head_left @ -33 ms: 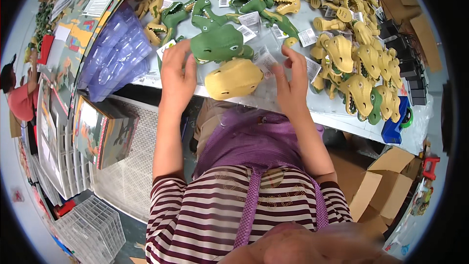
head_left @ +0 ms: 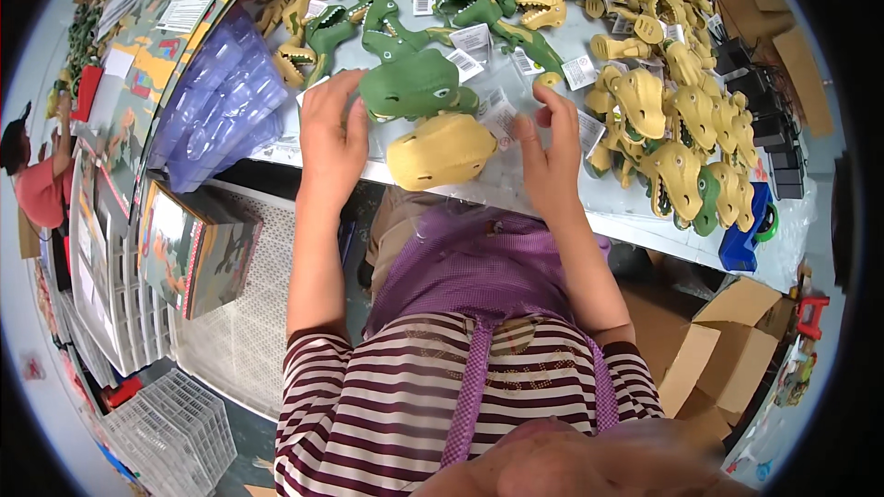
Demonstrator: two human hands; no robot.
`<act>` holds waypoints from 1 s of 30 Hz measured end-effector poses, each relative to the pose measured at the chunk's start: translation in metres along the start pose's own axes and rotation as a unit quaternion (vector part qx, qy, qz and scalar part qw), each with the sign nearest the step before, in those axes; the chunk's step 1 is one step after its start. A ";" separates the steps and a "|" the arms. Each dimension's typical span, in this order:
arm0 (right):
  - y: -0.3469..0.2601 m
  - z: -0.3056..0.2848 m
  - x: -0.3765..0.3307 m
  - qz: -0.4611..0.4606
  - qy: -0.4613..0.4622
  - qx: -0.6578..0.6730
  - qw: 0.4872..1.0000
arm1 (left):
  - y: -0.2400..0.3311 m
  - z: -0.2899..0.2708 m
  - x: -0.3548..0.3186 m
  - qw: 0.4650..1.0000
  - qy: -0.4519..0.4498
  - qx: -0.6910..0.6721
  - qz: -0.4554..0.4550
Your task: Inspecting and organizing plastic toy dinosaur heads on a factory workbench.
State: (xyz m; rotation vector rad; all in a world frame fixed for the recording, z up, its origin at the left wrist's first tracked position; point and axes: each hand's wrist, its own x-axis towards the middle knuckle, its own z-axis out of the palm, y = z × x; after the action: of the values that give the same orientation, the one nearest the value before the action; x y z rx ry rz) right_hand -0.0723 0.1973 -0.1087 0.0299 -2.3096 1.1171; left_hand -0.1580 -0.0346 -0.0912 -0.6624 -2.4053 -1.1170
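Note:
Two toy dinosaurs lie between my hands, on what looks like a clear plastic tray (head_left: 512, 172) at the table's near edge. The green dinosaur (head_left: 414, 83) is farther back; in front of it, the yellow dinosaur (head_left: 440, 153) has its head over the edge. My left hand (head_left: 331, 138) is beside the green head, thumb inward and fingers outside, gripping the tray's left side. Curled in the same way, my right hand (head_left: 552, 156) is at the right side, near a white paper tag (head_left: 589, 129). Much of the tray's rim is hard to make out.
Many green and yellow dinosaurs (head_left: 695, 115) crowd the table's back and right. Stacked clear plastic trays (head_left: 216, 97) stand at the left, above printed boxes (head_left: 198, 248). A blue tape dispenser (head_left: 744, 232) sits at the right edge, with an open carton (head_left: 727, 350) below.
The yellow dinosaur's head and my left hand have shifted very slightly; otherwise the scene is nearly the same.

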 end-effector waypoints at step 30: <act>0.017 0.007 -0.004 0.131 0.009 0.037 0.991 | -0.055 -0.023 0.118 0.789 -0.387 0.473 -0.063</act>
State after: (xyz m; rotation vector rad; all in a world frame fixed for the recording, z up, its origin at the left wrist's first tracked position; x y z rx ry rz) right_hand -0.0761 0.2023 -0.1260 -0.2603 -2.3019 1.3254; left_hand -0.2808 -0.0545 -0.0461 -0.6383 -3.2019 0.5689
